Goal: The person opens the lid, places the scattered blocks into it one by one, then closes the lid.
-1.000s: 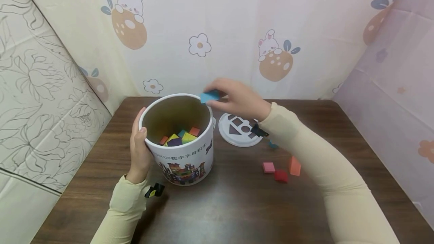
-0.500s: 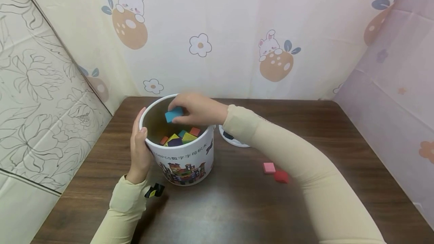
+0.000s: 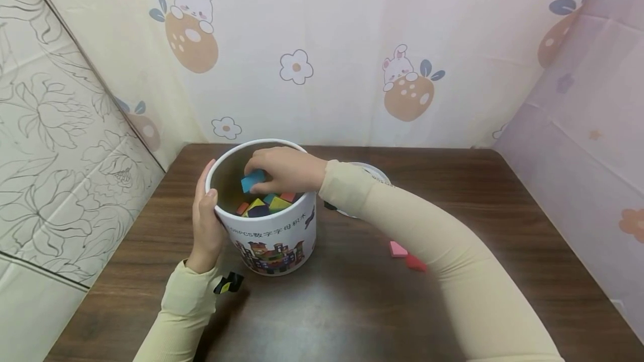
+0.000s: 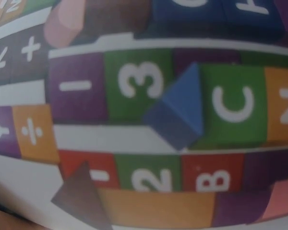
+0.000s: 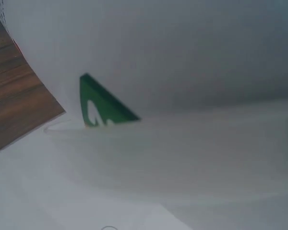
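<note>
My left hand (image 3: 206, 228) rests along the left side of a white printed bucket (image 3: 302, 239), its thumb tip at the rim and the fingers laid against the wall. The fingers of my right hand (image 3: 289, 169) reach in over the bucket's opening and pinch a blue toy block (image 3: 253, 181). Beneath it lie several coloured blocks, among them a yellow block (image 3: 279, 204) and a dark purple block (image 3: 259, 211). Close up in the left wrist view is the bucket's printed wall (image 4: 105, 136), with letters and numbers. Pale bucket wall (image 5: 182, 57) also fills much of the right wrist view.
Behind the right sleeve (image 3: 417, 217) a white lid (image 3: 384, 176) is partly hidden on the brown wooden table (image 3: 322, 317). A pink block (image 3: 398, 249) and a red block (image 3: 416, 263) lie right of the bucket. A patterned curtain (image 3: 342, 27) hangs behind.
My right hand has moved left and down, from beyond the bucket's right rim into its opening, with the blue block. My left hand has stayed on the bucket. The sleeve now covers the orange block.
</note>
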`<action>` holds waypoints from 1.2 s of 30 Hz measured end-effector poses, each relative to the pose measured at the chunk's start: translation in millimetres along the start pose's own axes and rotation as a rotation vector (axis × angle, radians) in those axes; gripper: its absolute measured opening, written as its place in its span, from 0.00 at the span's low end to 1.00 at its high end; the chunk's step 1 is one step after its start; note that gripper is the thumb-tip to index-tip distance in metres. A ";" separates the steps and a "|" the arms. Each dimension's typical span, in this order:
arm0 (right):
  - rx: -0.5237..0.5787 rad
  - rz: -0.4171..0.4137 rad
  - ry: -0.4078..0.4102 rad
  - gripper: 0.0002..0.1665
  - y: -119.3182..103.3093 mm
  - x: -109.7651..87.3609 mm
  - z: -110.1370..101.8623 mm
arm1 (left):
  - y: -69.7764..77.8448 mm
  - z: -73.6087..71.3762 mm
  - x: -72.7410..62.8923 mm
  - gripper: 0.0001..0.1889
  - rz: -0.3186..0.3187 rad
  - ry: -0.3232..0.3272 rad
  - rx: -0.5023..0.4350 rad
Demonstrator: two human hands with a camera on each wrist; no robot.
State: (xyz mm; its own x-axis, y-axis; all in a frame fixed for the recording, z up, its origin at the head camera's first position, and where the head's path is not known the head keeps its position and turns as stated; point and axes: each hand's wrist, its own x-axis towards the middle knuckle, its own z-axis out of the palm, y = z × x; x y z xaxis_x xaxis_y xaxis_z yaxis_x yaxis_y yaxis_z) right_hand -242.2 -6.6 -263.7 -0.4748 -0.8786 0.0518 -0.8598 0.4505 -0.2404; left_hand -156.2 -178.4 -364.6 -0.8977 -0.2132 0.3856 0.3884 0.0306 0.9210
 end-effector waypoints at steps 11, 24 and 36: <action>-0.006 0.002 0.037 0.23 -0.3 -1.3 -0.1 | -0.1 -0.2 0.4 0.31 -0.007 0.008 -0.019; 0.070 -0.028 0.116 0.19 3.4 -20.9 -6.2 | -3.7 -1.3 1.2 0.30 0.013 0.006 -0.026; 0.062 -0.024 0.402 0.19 31.6 -123.8 -4.3 | -2.3 -0.5 2.9 0.30 0.006 0.005 -0.076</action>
State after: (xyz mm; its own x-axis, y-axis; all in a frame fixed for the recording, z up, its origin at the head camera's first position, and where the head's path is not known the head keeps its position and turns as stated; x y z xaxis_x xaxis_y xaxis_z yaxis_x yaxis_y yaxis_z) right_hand -211.5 117.1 -273.5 -0.5012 -0.7510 0.4299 -0.8643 0.4095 -0.2922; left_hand -159.7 -179.6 -365.7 -0.8944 -0.2183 0.3904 0.4083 -0.0420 0.9119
